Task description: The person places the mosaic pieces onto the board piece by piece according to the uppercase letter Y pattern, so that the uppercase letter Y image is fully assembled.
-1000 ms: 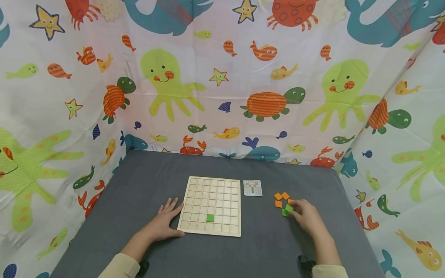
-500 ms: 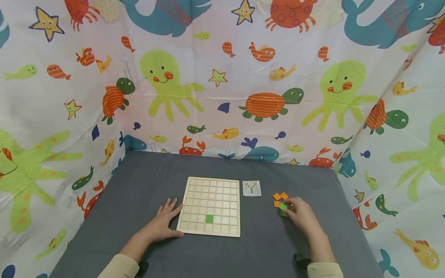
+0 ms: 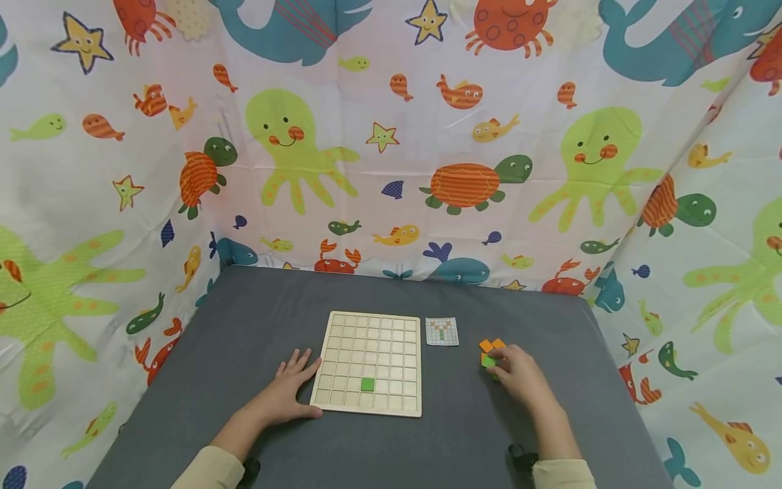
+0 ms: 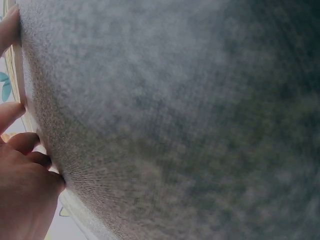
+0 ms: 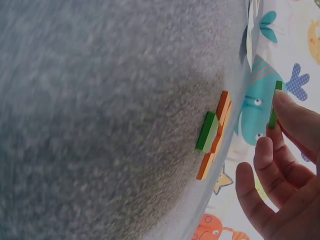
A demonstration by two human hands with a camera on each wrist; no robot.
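My left hand lies with spread, fairly straight fingers against the left edge of a pale wooden grid board, its thumb at the near left corner. One green square tile sits in a cell of the board's near half. To the right of the board, my right hand pinches another green tile between thumb and fingertip, raised off the table. Just beneath it are several orange tiles and one more green tile, mostly hidden by the hand in the head view.
A small card printed with a coloured grid pattern lies beside the board's right edge. Everything rests on a grey cloth-covered table. Behind and at the sides hangs a white curtain printed with sea animals.
My right hand has lifted the green tile and carried it a little to the left, over the orange tiles. My left hand has stayed at the board.
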